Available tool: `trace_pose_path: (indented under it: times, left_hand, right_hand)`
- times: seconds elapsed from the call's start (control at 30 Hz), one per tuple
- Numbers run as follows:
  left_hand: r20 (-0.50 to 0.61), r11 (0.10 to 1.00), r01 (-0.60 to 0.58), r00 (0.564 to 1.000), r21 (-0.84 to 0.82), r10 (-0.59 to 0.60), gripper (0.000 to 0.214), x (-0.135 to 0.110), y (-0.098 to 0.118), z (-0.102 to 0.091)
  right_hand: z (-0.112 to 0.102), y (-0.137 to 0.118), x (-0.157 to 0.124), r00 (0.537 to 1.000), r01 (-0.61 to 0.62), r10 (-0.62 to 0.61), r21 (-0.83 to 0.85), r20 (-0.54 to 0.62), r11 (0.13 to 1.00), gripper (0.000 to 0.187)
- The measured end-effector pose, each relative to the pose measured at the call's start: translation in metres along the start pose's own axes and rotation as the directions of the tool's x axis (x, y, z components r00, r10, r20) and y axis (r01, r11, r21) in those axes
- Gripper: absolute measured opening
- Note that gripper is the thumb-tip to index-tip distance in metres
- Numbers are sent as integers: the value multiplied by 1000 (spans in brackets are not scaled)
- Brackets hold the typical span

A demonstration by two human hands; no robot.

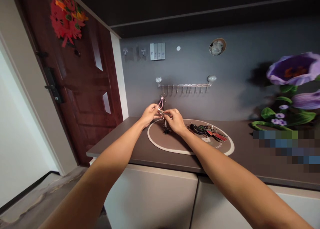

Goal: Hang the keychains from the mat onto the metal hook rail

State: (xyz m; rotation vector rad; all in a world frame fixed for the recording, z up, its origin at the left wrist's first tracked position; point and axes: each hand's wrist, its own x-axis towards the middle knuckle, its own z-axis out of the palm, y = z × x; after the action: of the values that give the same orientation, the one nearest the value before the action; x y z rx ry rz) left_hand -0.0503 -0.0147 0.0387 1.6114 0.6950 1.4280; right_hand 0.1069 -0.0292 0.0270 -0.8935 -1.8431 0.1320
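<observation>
Both my hands meet above the left part of an oval brown mat on a dark counter. My left hand and my right hand pinch a small key bunch between their fingertips. A pink loop runs up from it to the left end of a metal hook rail on the grey wall. A small dark piece hangs below my fingers, just over the mat. Another bunch of keys with a black fob and a red tag lies on the mat to the right of my right hand.
A dark red door with a black handle and a red ornament stands at the left. Wall switches and two small hooks sit above the rail. Purple artificial flowers stand at the right on the counter. White cabinet fronts lie below.
</observation>
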Motion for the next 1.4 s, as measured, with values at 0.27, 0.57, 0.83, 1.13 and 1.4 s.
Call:
trace_pose_path:
  times: [0.27, 0.57, 0.83, 1.13, 1.4]
  left_hand:
    - [42, 998, -12, 999, -58, 15, 29, 1, -1, 0]
    - [-53, 995, -29, 998, -97, 24, 29, 3, -4, -2]
    - [-123, 993, 110, 987, 42, -104, 22, 3, -8, -2]
    - [112, 959, 52, 990, 280, -87, 24, -5, -11, 5]
    - [78, 903, -52, 997, 427, 20, 24, -1, -21, 3]
  right_hand:
    - [0, 0, 0, 999, -20, 20, -15, 36, 1000, 10]
    - [-1, 6, 4, 998, -55, 56, 78, -12, 995, 11]
    - [-2, 18, 10, 954, -246, 300, 496, -30, 833, 26]
    - [-6, 16, 12, 928, -239, 366, 652, -63, 719, 31]
    - [-6, 18, 13, 928, -249, 371, 670, -41, 699, 35]
